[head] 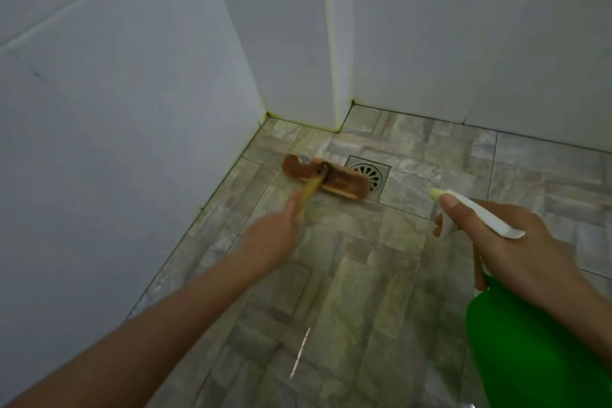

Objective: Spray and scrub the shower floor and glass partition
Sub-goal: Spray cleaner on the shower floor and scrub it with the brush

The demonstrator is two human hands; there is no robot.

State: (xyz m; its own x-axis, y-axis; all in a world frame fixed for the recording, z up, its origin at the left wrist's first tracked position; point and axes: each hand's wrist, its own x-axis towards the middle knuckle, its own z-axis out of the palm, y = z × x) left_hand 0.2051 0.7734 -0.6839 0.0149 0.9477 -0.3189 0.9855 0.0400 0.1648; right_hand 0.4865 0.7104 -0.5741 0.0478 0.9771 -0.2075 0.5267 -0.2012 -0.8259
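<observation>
Two hands, one scrub brush (326, 177), one spray bottle (530, 341) and one floor drain (369, 175) are in view. The left hand (271, 238) is closed round the brush's yellow handle (309, 194); motion blur hides how its separate fingers lie. Ahead of that hand the brown brush head lies flat on the shower floor (347, 291), its far end overlapping the near corner of the square metal drain. The right hand (516, 248) grips the white trigger head of the green spray bottle: the thumb lies along the top towards the nozzle, one finger curls at the trigger, and another wraps the neck. The bottle's body hangs below and behind that hand, above the floor. The nozzle points ahead, to the right of the drain. White tiled walls (116, 142) rise beyond and to the left of both hands.
</observation>
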